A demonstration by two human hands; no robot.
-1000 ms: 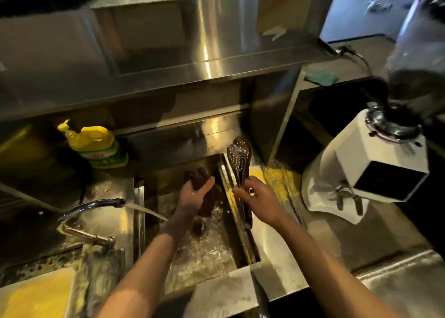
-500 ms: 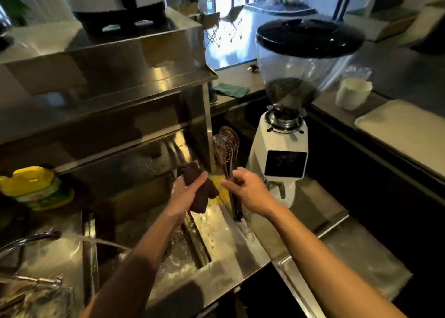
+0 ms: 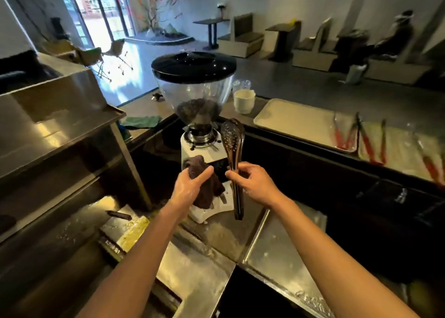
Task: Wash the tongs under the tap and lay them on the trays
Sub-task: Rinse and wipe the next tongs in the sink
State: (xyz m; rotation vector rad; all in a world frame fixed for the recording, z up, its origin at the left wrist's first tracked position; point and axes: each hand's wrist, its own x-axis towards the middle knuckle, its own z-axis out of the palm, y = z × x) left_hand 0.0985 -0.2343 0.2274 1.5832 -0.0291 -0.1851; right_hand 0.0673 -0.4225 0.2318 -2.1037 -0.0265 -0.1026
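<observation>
While I watch from far away, the tongs are up in the air in front of the coffee grinder, over the steel counter. They stand almost straight up. The long way runs top to bottom: the two spoon ends w/ holes point up, the hinge end hangs down, tipped a bit toward me.

My right hand is closed round the arms about halfway down, thumb and fingertips pinching them so both arms sit pressed together. My left hand is closed on a dark brown cloth, bunched up, just beside the tongs. I can't tell if cloth and tongs touch.

I think the tongs are stiff metal, not heavy, and prob. wet and slippy. So hold the arms in the middle, not the smooth spoon ends, and keep squeezing or they may spring open and slide out. They won't break if they drop, but they would get dirty.

Farther right, well apart, are the trays on the far counter. Other tongs w/ red handles lie there already, mostly pointing away from me. I guess mine must tip from standing to flat to lie next to them. A white cup sits near the tray corner, behind the grinder.
</observation>
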